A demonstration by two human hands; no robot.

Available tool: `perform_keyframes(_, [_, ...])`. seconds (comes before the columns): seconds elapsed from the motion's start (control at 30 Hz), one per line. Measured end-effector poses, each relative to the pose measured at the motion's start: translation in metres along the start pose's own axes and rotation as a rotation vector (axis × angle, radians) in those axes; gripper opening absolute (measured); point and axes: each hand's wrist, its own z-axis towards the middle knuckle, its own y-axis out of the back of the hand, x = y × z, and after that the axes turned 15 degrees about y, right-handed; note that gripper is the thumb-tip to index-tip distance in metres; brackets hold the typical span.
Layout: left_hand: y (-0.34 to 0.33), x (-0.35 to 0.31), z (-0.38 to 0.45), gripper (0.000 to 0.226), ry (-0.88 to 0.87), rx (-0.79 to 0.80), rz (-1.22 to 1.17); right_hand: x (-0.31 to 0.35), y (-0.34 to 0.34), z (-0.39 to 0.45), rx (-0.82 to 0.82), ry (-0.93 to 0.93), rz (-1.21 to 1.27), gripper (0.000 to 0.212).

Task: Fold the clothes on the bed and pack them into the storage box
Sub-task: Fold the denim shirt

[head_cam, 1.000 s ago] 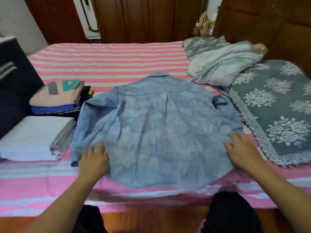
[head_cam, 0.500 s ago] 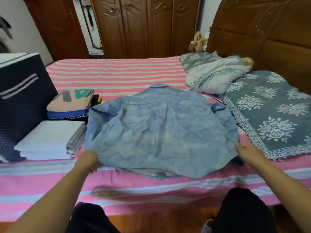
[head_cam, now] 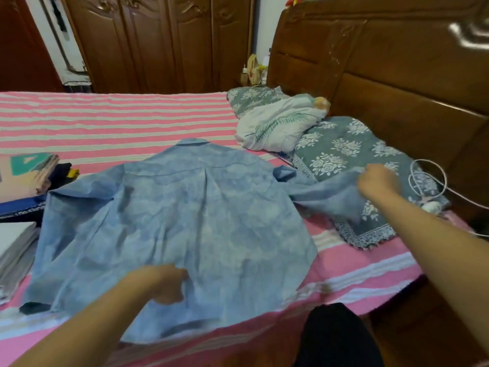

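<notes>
Head view: a mottled light-blue cotton shirt [head_cam: 180, 223] lies back-up, centred on the pink-and-white striped bedsheet [head_cam: 105, 123]. The left hand [head_cam: 164, 283], at 6 o'clock, pinches its lower back. The right hand [head_cam: 375, 181], at 3 o'clock, grips the outstretched sleeve [head_cam: 328, 197].

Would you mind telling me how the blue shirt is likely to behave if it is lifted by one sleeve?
Probably floppy: the sleeve sags below the right hand gripping it. Likely light, since that grip alone lifts it. The creased shirt would probably drape and lose its flat shape.
</notes>
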Motion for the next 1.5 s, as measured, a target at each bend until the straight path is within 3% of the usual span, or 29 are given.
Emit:
perform_keyframes(0.03, [0.029,-0.011,0.001,0.037,-0.015,0.026,0.038,0.002,0.025,0.023,-0.140,0.067,-0.028,0.030])
perform_keyframes(0.1, [0.095,-0.045,0.022,0.038,-0.114,-0.044,0.040,0.003,0.062,0.073,-0.422,0.156,0.037,0.031])
perform_keyframes(0.17, [0.152,-0.081,0.062,0.040,-0.172,-0.263,-0.200,-0.004,0.075,0.116,-0.666,0.209,0.225,0.025])
perform_keyframes(0.23, [0.185,-0.117,0.112,0.038,-0.216,-0.469,-0.597,-0.026,0.058,0.147,-0.779,0.117,0.417,0.023])
perform_keyframes(0.27, [0.194,-0.132,0.133,0.041,-0.237,-0.501,-0.780,-0.044,0.041,0.159,-0.738,0.063,0.393,0.023])
perform_keyframes(0.3, [0.200,-0.148,0.154,0.047,-0.260,-0.458,-0.884,-0.068,0.019,0.170,-0.593,-0.025,0.301,0.026])
perform_keyframes(0.37, [0.197,-0.174,0.176,0.067,-0.294,-0.258,-0.821,-0.110,-0.024,0.174,-0.167,-0.316,0.184,0.044])
perform_keyframes(0.43, [0.193,-0.193,0.184,0.089,-0.289,-0.094,-0.660,-0.129,-0.048,0.180,0.053,-0.495,0.240,0.060])
perform_keyframes(0.53, [0.202,-0.214,0.193,0.081,-0.184,-0.216,-0.718,-0.132,-0.057,0.206,0.093,-0.547,0.257,0.057])
perform_keyframes(0.63, [0.232,-0.241,0.218,0.066,-0.033,-0.389,-0.794,-0.140,-0.060,0.238,0.066,-0.587,0.202,0.070])
perform_keyframes(0.77, [0.246,-0.261,0.252,0.075,0.095,-0.278,-0.696,-0.155,-0.075,0.264,0.191,-0.609,0.273,0.072])
perform_keyframes(0.83, [0.247,-0.266,0.256,0.076,0.132,-0.215,-0.735,-0.163,-0.080,0.274,0.280,-0.610,0.427,0.057])
perform_keyframes(0.87, [0.251,-0.267,0.256,0.075,0.137,-0.169,-0.734,-0.162,-0.077,0.278,0.254,-0.619,0.527,0.042])
perform_keyframes(0.93, [0.249,-0.268,0.252,0.072,0.189,-0.050,-0.630,-0.166,-0.061,0.278,0.048,-0.550,0.581,0.010])
perform_keyframes(1.0, [0.255,-0.277,0.235,0.066,0.206,-0.132,-0.371,-0.171,-0.040,0.268,-0.143,-0.446,0.487,0.013])
perform_keyframes(1.03, [0.264,-0.283,0.224,0.059,0.198,-0.221,-0.285,-0.175,-0.037,0.260,-0.118,-0.426,0.471,0.010])
perform_keyframes(1.1, [0.304,-0.307,0.199,0.036,0.075,-0.413,-0.297,-0.184,-0.039,0.241,0.083,-0.451,0.512,0.018])
perform_keyframes(1.17, [0.346,-0.348,0.173,0.023,-0.191,-0.562,-0.542,-0.197,-0.045,0.231,0.204,-0.466,0.638,0.016])
perform_keyframes(1.23, [0.374,-0.395,0.151,0.025,-0.443,-0.467,-0.764,-0.205,-0.042,0.226,0.254,-0.417,0.671,0.019])
perform_keyframes(1.33, [0.385,-0.456,0.136,0.040,-0.709,-0.355,-0.788,-0.203,-0.027,0.223,0.406,-0.366,0.594,0.033])
perform_keyframes(1.43, [0.389,-0.494,0.142,0.051,-0.714,-0.345,-0.676,-0.198,-0.018,0.247,0.351,-0.429,0.620,0.032])
perform_keyframes(1.5, [0.386,-0.511,0.144,0.053,-0.677,-0.368,-0.601,-0.198,-0.019,0.281,0.295,-0.490,0.696,0.005])
